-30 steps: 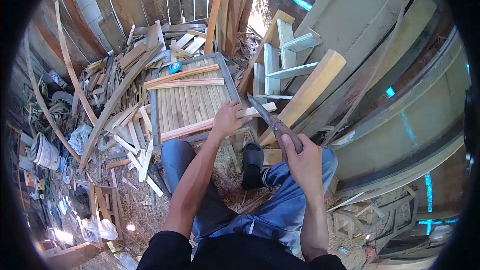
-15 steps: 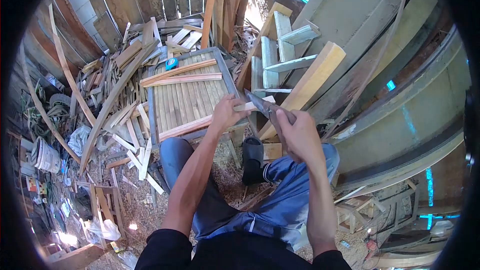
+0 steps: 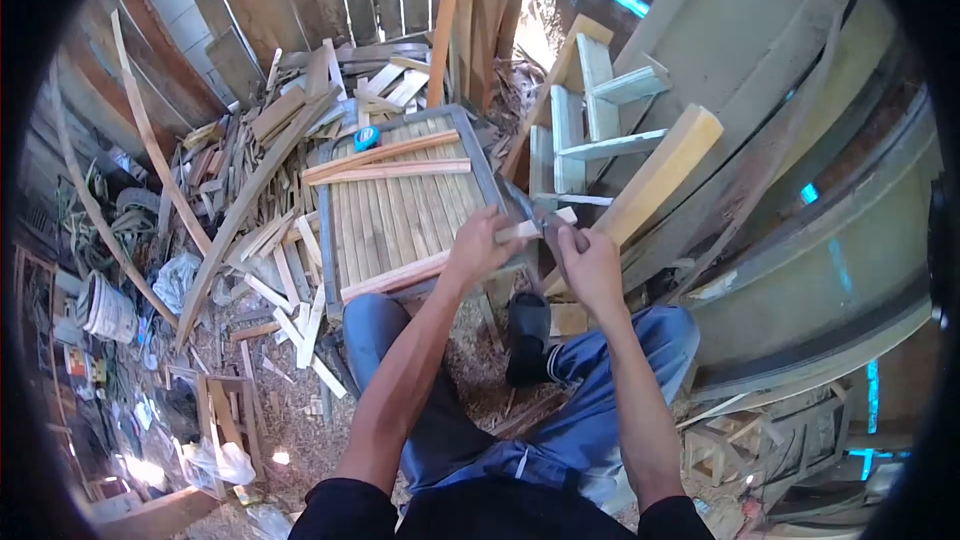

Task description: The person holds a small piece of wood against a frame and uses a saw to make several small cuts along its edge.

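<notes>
My left hand [image 3: 481, 245] grips a short pale strip of wood [image 3: 518, 231] above the right edge of a framed slatted panel [image 3: 395, 215]. My right hand [image 3: 592, 265] is closed around a large knife with a dark, machete-like blade [image 3: 520, 202]. The blade crosses the strip near its far end; whether it touches the wood I cannot make out. Two longer wooden strips [image 3: 400, 169] lie across the upper part of the panel, and another strip [image 3: 395, 276] lies along its near edge. A blue tape measure [image 3: 367, 139] rests at the panel's top.
Offcuts and scrap wood [image 3: 290, 125] are heaped behind and left of the panel. A thick timber beam [image 3: 665, 175] and a pale stepped wooden piece [image 3: 600, 130] lean at right. A white bucket [image 3: 108, 308] stands far left. My sandalled foot [image 3: 528, 325] is below the hands.
The whole view has shifted, moving the scene right and slightly down. The knife has tilted more upright against the strip, and both hands keep their holds.
</notes>
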### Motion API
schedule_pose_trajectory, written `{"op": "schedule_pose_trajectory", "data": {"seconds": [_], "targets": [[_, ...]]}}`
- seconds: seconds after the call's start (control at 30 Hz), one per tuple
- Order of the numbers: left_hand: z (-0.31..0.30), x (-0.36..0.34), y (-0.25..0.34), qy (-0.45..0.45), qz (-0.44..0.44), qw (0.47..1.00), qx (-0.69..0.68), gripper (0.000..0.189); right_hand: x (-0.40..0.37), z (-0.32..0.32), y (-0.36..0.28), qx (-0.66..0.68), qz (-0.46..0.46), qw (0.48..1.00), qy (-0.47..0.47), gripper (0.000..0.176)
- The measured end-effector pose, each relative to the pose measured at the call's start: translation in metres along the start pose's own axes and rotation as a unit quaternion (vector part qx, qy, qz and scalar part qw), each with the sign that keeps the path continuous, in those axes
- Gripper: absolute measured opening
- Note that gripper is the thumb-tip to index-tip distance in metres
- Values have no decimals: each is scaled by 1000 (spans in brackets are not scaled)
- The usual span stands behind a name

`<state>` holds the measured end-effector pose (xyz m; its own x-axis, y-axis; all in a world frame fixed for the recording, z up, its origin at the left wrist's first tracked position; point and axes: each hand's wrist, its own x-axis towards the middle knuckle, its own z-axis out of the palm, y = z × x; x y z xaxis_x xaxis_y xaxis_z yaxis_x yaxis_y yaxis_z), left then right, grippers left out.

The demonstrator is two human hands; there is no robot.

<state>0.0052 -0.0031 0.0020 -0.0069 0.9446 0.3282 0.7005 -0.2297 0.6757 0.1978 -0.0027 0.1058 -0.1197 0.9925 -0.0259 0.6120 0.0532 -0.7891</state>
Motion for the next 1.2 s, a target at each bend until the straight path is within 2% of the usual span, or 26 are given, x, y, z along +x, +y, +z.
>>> {"op": "schedule_pose_trajectory", "data": {"seconds": [0.07, 0.2, 0.27, 0.3, 0.37, 0.47, 0.5, 0.57, 0.67, 0.8, 0.87, 0.9, 0.93, 1.0, 1.13, 1.2], "targets": [[2, 3, 4, -14, -18, 1000, -2, 39, -13, 11, 10, 11, -65, 996, 66, 38], [-4, 2, 6, -29, -36, 998, 35, 44, -54, 35, 46, 3, -28, 997, 67, 34], [13, -2, -16, 22, 12, 999, 28, 47, -73, 62, 88, 141, -94, 980, 101, 31], [10, -2, -14, 22, 19, 999, 30, 47, -77, 77, 111, 144, -96, 979, 107, 31], [5, 1, -8, -38, -45, 998, 8, 47, -74, 103, 148, 109, -106, 982, 111, 33], [10, 0, -18, 2, -5, 1000, 21, 46, -72, 110, 157, 74, -107, 981, 142, 37], [9, 1, -17, 4, -3, 1000, 19, 46, -73, 97, 147, 72, -108, 981, 143, 37], [7, 3, -11, -18, -15, 999, -35, 47, -75, 50, 102, 155, -16, 988, 12, 44], [3, 1, -5, -28, 7, 999, -39, 46, -56, 18, 48, 204, 38, 978, -6, 48], [-1, -1, -3, -13, 14, 1000, -6, 45, -46, 31, 43, 167, -21, 985, 48, 48], [4, -1, -6, -12, 19, 1000, -10, 46, -62, 43, 70, 116, -81, 981, 130, 42], [6, -1, -6, -10, 23, 1000, -12, 46, -69, 54, 96, 70, -81, 986, 126, 43], [7, -1, -6, -3, 31, 999, -7, 46, -81, 58, 106, 27, -71, 994, 83, 43], [8, -2, -5, 1, 42, 999, -2, 46, -91, 83, 146, 30, -28, 999, 36, 47], [4, -5, -5, 8, 62, 997, 44, 44, -84, 89, 140, -21, -30, 999, -8, 53], [6, -6, -4, 16, 67, 997, 44, 43, -80, 79, 134, -51, 63, 993, -87, 52]]}}
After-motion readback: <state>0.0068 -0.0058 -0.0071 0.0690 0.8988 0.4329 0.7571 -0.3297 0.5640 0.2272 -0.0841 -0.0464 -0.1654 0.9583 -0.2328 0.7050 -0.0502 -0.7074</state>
